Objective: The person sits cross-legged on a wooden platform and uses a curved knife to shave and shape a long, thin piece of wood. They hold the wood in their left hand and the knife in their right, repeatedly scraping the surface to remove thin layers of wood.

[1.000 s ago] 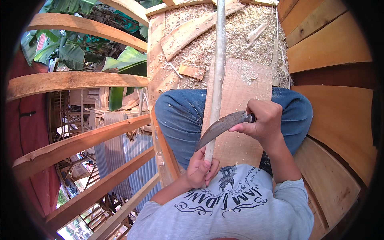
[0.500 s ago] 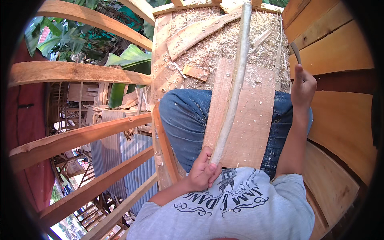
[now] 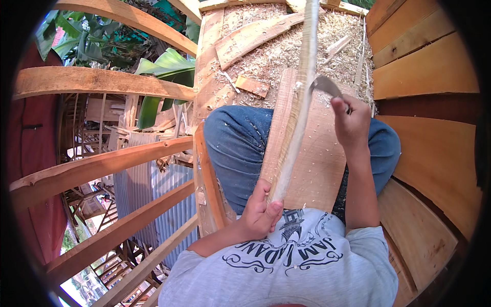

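A long pale wooden pole (image 3: 294, 140), slightly bowed, runs from my belly away over my lap to the top of the view. My left hand (image 3: 260, 214) is closed round its near end, against my shirt. In my right hand (image 3: 351, 124) is a tool with a curved metal blade (image 3: 326, 86); the fist hides its handle. That blade meets the right side of the pole, about midway along, with a light shaving beside it. Beneath the pole, a flat board (image 3: 319, 163) lies across my crossed legs.
Wood shavings (image 3: 266, 48) cover the platform ahead, among a larger curved plank (image 3: 255, 38) and a small wood block (image 3: 252, 86). Wooden rails (image 3: 102, 82) with open gaps stand at left. A plank wall (image 3: 429, 148) rises close at right.
My right hand has swung left and inward with the curved-blade tool, from beside the wall to the pole. My left hand keeps hold of the near end, shifted slightly.
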`<state>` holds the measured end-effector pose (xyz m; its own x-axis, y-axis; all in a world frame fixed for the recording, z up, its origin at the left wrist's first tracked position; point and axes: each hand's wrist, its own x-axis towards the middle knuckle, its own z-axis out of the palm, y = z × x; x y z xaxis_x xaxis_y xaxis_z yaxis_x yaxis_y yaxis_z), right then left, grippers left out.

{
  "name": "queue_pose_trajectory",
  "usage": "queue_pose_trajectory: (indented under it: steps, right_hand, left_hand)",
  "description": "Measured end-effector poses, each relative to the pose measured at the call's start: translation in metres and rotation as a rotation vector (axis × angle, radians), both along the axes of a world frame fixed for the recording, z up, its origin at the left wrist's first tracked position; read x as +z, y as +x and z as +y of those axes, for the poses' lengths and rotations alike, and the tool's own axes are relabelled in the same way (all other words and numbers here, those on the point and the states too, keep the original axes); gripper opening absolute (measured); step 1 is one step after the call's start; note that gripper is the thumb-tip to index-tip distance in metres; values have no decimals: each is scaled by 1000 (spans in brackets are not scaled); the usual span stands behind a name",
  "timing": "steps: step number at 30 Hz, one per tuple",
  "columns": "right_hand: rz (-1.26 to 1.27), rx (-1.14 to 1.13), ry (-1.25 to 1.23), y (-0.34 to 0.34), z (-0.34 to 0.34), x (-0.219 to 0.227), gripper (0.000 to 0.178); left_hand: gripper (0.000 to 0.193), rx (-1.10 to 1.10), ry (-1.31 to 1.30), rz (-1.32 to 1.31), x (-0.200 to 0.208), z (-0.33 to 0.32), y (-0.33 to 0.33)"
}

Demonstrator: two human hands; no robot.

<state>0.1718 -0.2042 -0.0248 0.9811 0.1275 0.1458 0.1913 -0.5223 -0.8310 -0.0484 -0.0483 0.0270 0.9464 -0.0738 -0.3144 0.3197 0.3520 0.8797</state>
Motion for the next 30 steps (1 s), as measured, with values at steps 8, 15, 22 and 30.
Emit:
queue_pose_trajectory:
  steps: [8,15,22,30]
  right_hand:
    - [27,-6,27,-9,-47,10,67]
    - [37,385,-99,-92,2,29,71]
    - [-99,304,-203,-65,12,19,66]
    - [130,-10,65,-9,-51,-1,65]
  left_hand:
    - [20,160,-11,10,-3,19,17]
    - [19,146,-81,54,9,14,31]
    - [18,91,16,26,9,4,16]
    - [17,199,-95,-123,6,15,20]
